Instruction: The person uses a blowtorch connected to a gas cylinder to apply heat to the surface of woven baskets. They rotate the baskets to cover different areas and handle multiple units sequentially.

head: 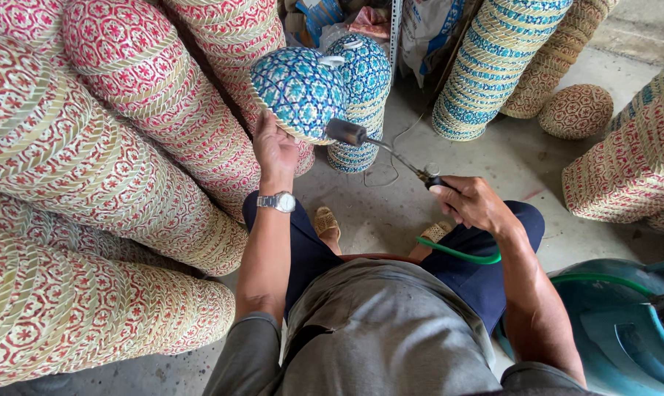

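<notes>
My left hand (273,147) holds up a round blue-and-white woven basket (299,92) by its lower rim, with the patterned bottom turned toward me. A metal watch sits on that wrist. My right hand (470,202) grips the handle of a gas torch (380,145). The torch's dark nozzle points at the lower right edge of the basket and nearly touches it. A green hose (460,254) runs from the torch handle across my lap.
Tall stacks of red-and-straw woven baskets (104,183) lie on the left. A blue stack (361,95) stands behind the held basket, more blue and tan stacks (493,66) at the back right, red ones (633,161) at the right. A teal gas cylinder (618,323) stands at my right knee.
</notes>
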